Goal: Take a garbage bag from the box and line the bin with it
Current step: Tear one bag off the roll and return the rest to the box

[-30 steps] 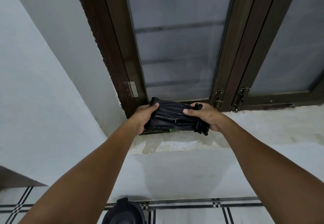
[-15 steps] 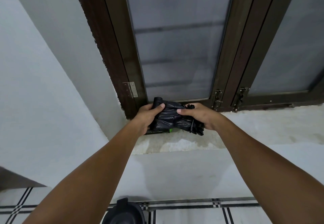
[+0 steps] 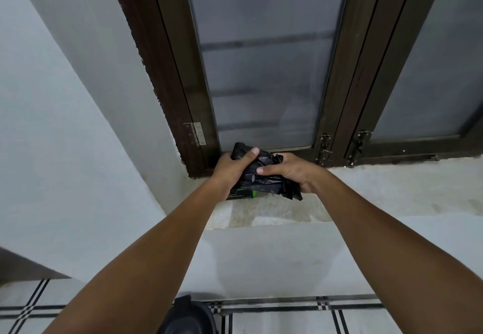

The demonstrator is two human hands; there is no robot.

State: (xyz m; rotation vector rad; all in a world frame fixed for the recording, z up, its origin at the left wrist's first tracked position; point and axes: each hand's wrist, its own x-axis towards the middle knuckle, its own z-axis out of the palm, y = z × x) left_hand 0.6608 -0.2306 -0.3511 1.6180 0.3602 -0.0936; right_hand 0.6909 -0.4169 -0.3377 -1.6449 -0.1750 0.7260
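Observation:
A crumpled bundle of black garbage bags (image 3: 264, 179) lies on top of a dark box with green print (image 3: 243, 194) on the window sill. My left hand (image 3: 230, 170) grips the bundle's left end, thumb over the top. My right hand (image 3: 290, 171) grips its right end, and a black tail hangs out below that hand. The box is mostly hidden under the bags and my left hand. The black bin (image 3: 187, 318) stands on the floor below, only its top edge showing at the bottom of the view.
The rough concrete sill (image 3: 392, 190) runs to the right under a dark brown window frame (image 3: 337, 98) with frosted panes and two latches. White walls close in at left and below. The floor has white tiles with black stripes (image 3: 287, 307).
Both hands have drawn closer together on the bag bundle, squeezing it shorter and more crumpled, and shifted slightly toward the window frame.

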